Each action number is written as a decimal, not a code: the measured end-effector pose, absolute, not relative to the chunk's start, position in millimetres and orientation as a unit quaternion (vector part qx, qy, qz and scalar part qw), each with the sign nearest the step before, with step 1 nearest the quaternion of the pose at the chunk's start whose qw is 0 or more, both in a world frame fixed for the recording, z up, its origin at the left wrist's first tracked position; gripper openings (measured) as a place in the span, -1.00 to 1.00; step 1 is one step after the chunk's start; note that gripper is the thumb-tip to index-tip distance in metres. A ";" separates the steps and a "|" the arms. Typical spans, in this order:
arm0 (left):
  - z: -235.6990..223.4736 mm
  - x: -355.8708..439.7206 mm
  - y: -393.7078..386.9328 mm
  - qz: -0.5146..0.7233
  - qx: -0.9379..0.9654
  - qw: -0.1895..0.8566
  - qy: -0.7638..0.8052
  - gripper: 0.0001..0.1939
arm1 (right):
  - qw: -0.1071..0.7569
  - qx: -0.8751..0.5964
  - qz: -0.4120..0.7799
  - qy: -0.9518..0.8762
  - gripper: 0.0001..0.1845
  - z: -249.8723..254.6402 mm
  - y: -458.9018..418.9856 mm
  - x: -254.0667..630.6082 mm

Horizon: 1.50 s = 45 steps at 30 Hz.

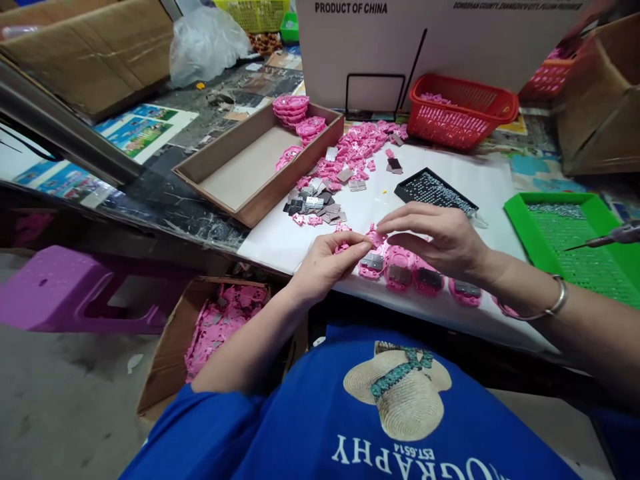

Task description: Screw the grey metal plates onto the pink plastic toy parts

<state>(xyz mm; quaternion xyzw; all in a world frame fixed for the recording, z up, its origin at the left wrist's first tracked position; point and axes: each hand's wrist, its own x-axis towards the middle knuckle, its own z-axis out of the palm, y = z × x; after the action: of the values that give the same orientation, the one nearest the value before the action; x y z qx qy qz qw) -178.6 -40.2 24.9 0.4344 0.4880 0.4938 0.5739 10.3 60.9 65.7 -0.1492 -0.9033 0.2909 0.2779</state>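
My left hand (334, 262) is closed in a pinch, thumb and forefinger together at the edge of a small pink plastic part (376, 236). From the other side my right hand (440, 237) reaches over, its fingertips on the same part and its thumb partly hidden. Just below lies a row of pink plastic casings (400, 268) along the front edge of the white work surface (280, 237), several with a grey or silvery plate (372, 261) on them. My right hand covers some of the row.
Beyond my hands lie a heap of pink parts (357, 147) and loose grey plates (320, 200). Around them stand a cardboard tray (250, 207), a red basket (463, 127), a black screw tray (410, 190) and a green tray (520, 220). A screwdriver (615, 235) juts in at right.
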 end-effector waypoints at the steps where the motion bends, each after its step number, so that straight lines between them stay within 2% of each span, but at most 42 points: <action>1: 25.4 -178.7 -39.8 0.482 0.440 0.576 0.493 -0.69 | 0.264 -0.136 0.257 -0.920 -0.84 66.4 61.7 13.0; 4: 24.2 -178.4 -39.5 0.462 0.478 0.542 0.514 -0.69 | 0.231 -0.127 0.188 -0.946 -0.80 64.4 61.7 18.7; 6: 20.2 -178.2 -40.9 0.458 0.538 0.457 0.540 -0.70 | 0.227 -0.145 0.155 -0.951 -0.77 58.7 61.2 21.3; 8: 15.0 -177.9 -43.8 0.433 0.619 0.328 0.567 -0.68 | 0.234 -0.183 0.131 -0.946 -0.75 49.9 61.4 22.8; 11: 11.3 -175.5 -48.6 0.292 0.735 0.159 0.591 -0.64 | 0.231 -0.233 0.109 -0.938 -0.73 34.7 63.0 22.1; 14: 17.2 -170.0 -50.2 0.099 0.789 0.082 0.601 -0.69 | 0.220 -0.244 0.094 -0.940 -0.72 22.6 66.0 17.2; 16: 23.0 -165.9 -49.1 0.029 0.796 0.067 0.601 -0.77 | 0.211 -0.244 0.087 -0.942 -0.74 17.6 68.5 12.8; 19: 27.0 -162.3 -46.7 0.010 0.799 0.064 0.598 -0.84 | 0.197 -0.247 0.082 -0.945 -0.74 13.6 72.3 7.3; 31: 21.5 -163.8 -45.4 0.013 0.798 0.066 0.599 -0.83 | 0.172 -0.264 0.068 -0.947 -0.73 10.0 72.5 1.8; 34: 21.8 -163.4 -44.9 0.009 0.802 0.064 0.594 -0.83 | 0.146 -0.300 0.053 -0.941 -0.77 13.3 71.8 -1.7; 40: 24.7 -162.9 -43.3 -0.018 0.805 0.070 0.589 -0.84 | 0.079 -0.374 0.110 -0.918 -0.87 28.3 75.9 -14.3; 45: 25.6 -162.2 -42.8 -0.033 0.809 0.068 0.582 -0.78 | 0.002 -0.308 0.007 -0.951 -0.82 32.0 76.2 -21.8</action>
<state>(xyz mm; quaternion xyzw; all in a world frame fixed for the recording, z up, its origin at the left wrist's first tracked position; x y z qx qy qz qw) -162.2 -42.8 25.6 0.8094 0.5824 -0.0329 0.0682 -21.8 76.2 32.0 -0.3080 -0.9514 0.0071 0.0018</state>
